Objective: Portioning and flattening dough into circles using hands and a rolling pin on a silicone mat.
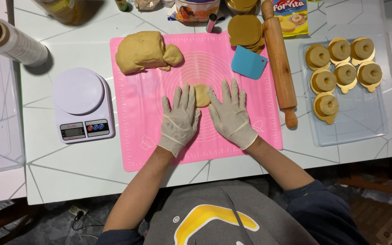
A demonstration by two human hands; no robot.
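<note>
The small dough piece (201, 95) lies between flat, spread hands, left hand (179, 120) and right hand (230, 115), rolling pin (279, 61) and blue scraper (248, 62) near.

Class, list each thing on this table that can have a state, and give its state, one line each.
Small dough piece: flattened, between both hands.
Left hand: gloved, flat on mat.
Right hand: gloved, flat on mat.
Big dough lump: unshaped.
Kitchen scale: platform bare.
Tray: holds six ring-shaped pieces.
Rolling pin: lying idle.

A small, round, tan piece of dough (201, 94) is lying flat on the pink mat (132, 136), sitting right between two gloved hands and touching both.
</note>
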